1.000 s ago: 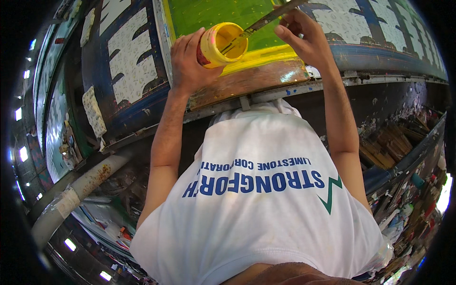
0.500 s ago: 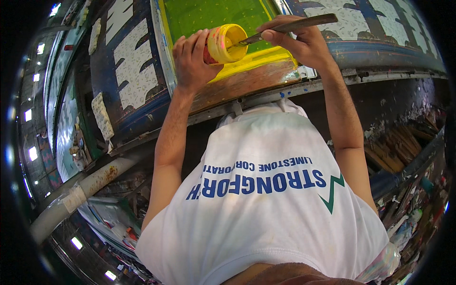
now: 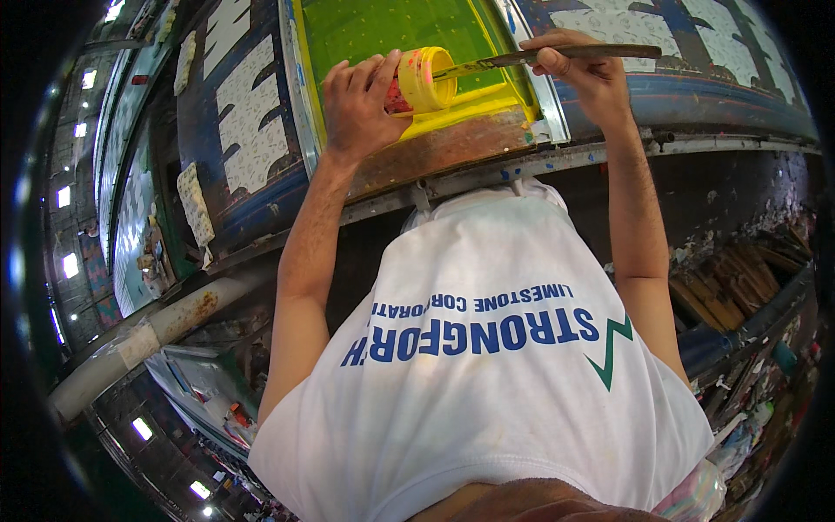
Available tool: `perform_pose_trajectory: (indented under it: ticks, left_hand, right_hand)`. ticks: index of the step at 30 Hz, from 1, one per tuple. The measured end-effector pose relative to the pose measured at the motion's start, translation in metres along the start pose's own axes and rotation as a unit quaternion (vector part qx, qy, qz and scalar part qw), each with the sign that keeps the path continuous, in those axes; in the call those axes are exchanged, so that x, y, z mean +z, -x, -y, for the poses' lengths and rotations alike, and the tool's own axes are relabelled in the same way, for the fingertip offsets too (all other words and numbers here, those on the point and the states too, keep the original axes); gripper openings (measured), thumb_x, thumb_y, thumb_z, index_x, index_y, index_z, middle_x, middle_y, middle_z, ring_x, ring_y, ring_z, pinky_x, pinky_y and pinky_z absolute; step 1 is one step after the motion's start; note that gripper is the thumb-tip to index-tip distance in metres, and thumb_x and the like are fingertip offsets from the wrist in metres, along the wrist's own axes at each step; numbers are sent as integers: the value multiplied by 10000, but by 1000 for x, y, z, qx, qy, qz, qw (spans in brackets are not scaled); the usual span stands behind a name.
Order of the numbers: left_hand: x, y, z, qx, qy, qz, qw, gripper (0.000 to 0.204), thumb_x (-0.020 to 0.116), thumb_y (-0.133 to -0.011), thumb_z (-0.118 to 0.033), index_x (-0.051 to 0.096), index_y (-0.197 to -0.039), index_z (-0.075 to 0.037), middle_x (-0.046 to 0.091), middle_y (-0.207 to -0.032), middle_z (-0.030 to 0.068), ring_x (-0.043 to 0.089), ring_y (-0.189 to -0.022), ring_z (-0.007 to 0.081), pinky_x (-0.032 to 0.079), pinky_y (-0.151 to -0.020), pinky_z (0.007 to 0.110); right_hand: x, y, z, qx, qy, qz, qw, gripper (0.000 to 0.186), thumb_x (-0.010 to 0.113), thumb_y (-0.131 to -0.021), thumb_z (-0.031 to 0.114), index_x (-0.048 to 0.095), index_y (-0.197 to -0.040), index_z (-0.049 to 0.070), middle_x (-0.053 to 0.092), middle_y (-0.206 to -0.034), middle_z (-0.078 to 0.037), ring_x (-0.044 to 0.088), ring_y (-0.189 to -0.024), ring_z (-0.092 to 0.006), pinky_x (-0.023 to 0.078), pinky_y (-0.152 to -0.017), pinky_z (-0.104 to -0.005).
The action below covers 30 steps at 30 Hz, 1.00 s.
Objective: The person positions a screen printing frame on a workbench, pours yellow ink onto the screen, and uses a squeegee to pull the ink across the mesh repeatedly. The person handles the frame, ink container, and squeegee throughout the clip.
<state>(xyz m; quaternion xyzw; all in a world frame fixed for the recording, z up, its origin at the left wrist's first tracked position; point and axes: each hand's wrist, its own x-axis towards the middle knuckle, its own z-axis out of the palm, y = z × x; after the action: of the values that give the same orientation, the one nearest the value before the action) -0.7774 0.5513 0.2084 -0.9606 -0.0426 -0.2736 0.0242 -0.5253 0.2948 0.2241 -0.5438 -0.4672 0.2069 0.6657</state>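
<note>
A plastic jar (image 3: 428,80), yellow around its mouth and red-stained lower down, lies tipped on its side over the screen with its mouth to the right. My left hand (image 3: 361,109) is closed round its base end. Between the fingers of my right hand (image 3: 584,76) is a long flat spatula (image 3: 617,51) with a brown handle. Its paint-smeared blade reaches left into the jar's mouth, hiding the tip. Underneath is a green mesh printing screen (image 3: 348,30) in a frame, with yellow paint along its near side.
A brown wooden bar (image 3: 452,146) runs along the screen's near edge. Patterned pale pieces (image 3: 252,113) lie on the dark table at left, and more pale pieces (image 3: 617,35) at right. A metal rail (image 3: 539,161) edges the table. Wood scraps (image 3: 731,283) lie low on the right.
My right hand has moved right, drawing the spatula partly out of the jar and bringing it nearly level. The left hand still holds the jar, now turned slightly.
</note>
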Motion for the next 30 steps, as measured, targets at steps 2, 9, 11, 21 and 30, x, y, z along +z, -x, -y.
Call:
perform_pose_trajectory:
  ticks: [2, 9, 11, 21, 30]
  left_hand:
    - [2, -2, -4, 3, -3, 6, 1000, 947, 959, -629, -351, 609, -1487, -157, 635, -1323, 84, 597, -1200, 290, 409, -1140, 548]
    - [15, -13, -14, 17, -13, 26, 999, 951, 959, -614, -353, 617, -1483, -169, 636, -1293, 81, 595, -1194, 284, 412, -1141, 538]
    - [18, -16, -16, 26, -17, 31, 999, 945, 956, -617, -345, 617, -1482, -175, 636, -1288, 79, 592, -1196, 282, 412, -1142, 532]
    - [27, -30, -22, 47, -18, 47, 998, 922, 935, -629, -305, 614, -1486, -190, 631, -1284, 77, 586, -1191, 284, 418, -1132, 516]
    - [33, -35, -29, 43, 6, 45, 998, 834, 813, -676, -192, 615, -1485, -174, 662, -1295, 95, 606, -1172, 289, 398, -1123, 498]
  right_hand:
    - [-6, 6, -9, -13, 21, 12, 1000, 304, 774, -992, 290, 811, -1172, 48, 763, -1000, -62, 713, -883, -133, 592, -788, -275]
    - [-22, 22, -29, -7, 32, 23, 999, 305, 755, -990, 284, 809, -1187, 57, 755, -1063, -71, 706, -933, -140, 588, -807, -283]
    - [-25, 24, -30, -1, 51, 19, 999, 314, 755, -991, 288, 805, -1195, 54, 753, -1076, -71, 703, -959, -143, 585, -816, -279]
    - [-39, 34, -31, -2, 47, -20, 999, 278, 788, -978, 290, 830, -1173, 96, 752, -1017, -33, 638, -900, -129, 489, -760, -280]
    - [-46, 40, -30, 18, 24, -25, 999, 266, 793, -976, 268, 825, -1168, 86, 765, -1019, -57, 673, -938, -153, 520, -784, -298]
